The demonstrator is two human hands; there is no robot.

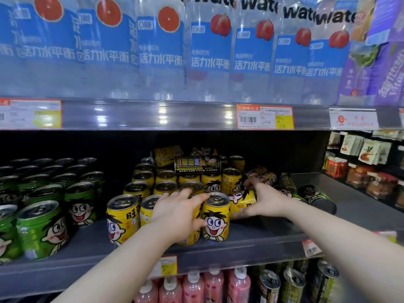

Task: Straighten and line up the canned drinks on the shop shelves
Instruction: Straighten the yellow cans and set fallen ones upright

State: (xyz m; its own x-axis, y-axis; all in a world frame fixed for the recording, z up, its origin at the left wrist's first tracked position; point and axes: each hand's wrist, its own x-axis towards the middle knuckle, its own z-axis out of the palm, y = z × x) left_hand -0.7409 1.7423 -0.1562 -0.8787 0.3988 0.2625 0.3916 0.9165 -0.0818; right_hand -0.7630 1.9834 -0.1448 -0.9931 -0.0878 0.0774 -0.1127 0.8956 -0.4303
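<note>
Yellow cartoon-face cans stand in rows on the middle shelf (251, 239). My left hand (179, 213) curls round an upright yellow can at the front that it mostly hides, its fingertips reaching the rim of the neighbouring front can (215, 217). My right hand (265, 199) grips a yellow can lying on its side (240, 203). On top of the yellow rows lie a dark can (197, 164) and a yellow one (167, 155). More dark and green cans lie toppled (314, 196) to the right of my right hand.
Green cans (41, 228) stand in rows at the left. Big water bottles (209, 51) fill the shelf above. Pink bottles (194, 287) and dark cans (293, 285) sit on the shelf below. Snack packets (367, 149) hang at the right.
</note>
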